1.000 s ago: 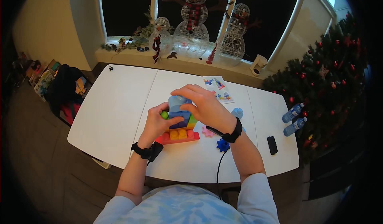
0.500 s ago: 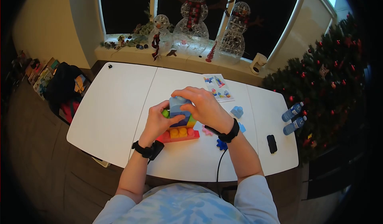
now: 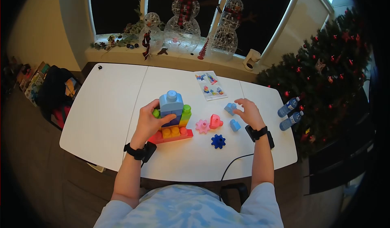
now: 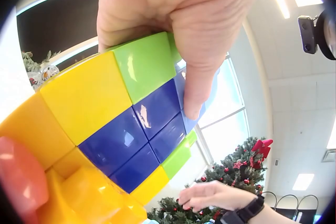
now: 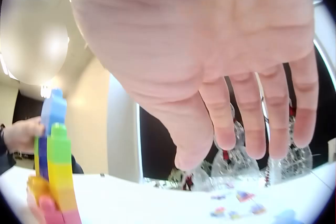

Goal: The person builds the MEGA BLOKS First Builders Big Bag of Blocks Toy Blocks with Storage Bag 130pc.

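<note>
A tower of toy building blocks (image 3: 171, 102) stands on a long red base (image 3: 180, 136), with yellow, dark blue and green blocks and a light blue one on top. My left hand (image 3: 147, 120) grips its left side, the thumb lying across the front of the upper blocks (image 4: 157, 111). Right of the tower my right hand (image 3: 250, 113) hovers, fingers extended and holding nothing. Its fingertips are close to a light blue block (image 3: 230, 108). In the right wrist view the palm (image 5: 199, 35) faces the camera.
On the table lie a smaller blue block (image 3: 235, 125), a pink gear (image 3: 202, 126), a coral block (image 3: 216, 121) and a dark blue gear (image 3: 218, 141). A picture sheet (image 3: 211, 86) lies behind. Two water bottles (image 3: 289, 107) are at the right edge; a cable (image 3: 232, 162) crosses the front.
My right hand has let go of the tower's light blue top block and moved right toward the loose light blue block. The left hand stays on the tower. The head view has shifted slightly.
</note>
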Motion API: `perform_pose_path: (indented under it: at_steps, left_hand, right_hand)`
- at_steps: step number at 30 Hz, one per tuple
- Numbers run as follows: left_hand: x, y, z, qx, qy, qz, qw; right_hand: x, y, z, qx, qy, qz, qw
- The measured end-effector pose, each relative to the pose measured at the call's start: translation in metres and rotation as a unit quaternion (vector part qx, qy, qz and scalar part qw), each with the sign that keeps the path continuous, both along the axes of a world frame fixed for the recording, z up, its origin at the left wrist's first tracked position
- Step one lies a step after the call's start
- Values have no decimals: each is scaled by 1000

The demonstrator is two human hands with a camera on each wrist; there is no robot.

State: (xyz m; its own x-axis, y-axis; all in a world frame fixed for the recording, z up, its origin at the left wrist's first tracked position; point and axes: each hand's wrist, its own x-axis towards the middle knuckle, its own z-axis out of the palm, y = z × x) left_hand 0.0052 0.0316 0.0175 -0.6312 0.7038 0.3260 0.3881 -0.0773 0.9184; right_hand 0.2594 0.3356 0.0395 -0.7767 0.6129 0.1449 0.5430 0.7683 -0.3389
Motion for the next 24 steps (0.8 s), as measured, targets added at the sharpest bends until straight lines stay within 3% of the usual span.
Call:
perform_pose_path:
  at_steps: [5,11,13,15,17,19,22,24]
  left_hand:
    - [-1,-1,0,-4,7,-9,1000]
    - [-2,0,-7,24,9,-17,1000]
    - [-1,-1,-6,16,17,-9,1000]
    - [-2,0,-9,17,17,-12,1000]
    - [-2,-1,-7,15,21,-11,1000]
    - [0,-1,-4,16,24,-14,999]
    - [2,-1,-1,25,12,-19,999]
    - [1,-1,-4,31,-9,-25,999]
  right_hand:
    - [40,15,-84,-11,-58,-58,997]
    - [31,29,-104,-3,-94,-7,996]
    - [13,24,-68,13,-58,-4,998]
    - [-21,-17,9,-122,33,-3,992]
    - [-49,-53,53,-191,212,102,953]
    - [-80,-85,76,-175,334,219,900]
    - [-115,-128,102,-153,362,322,861]
    - [-131,-137,103,-127,326,355,867]
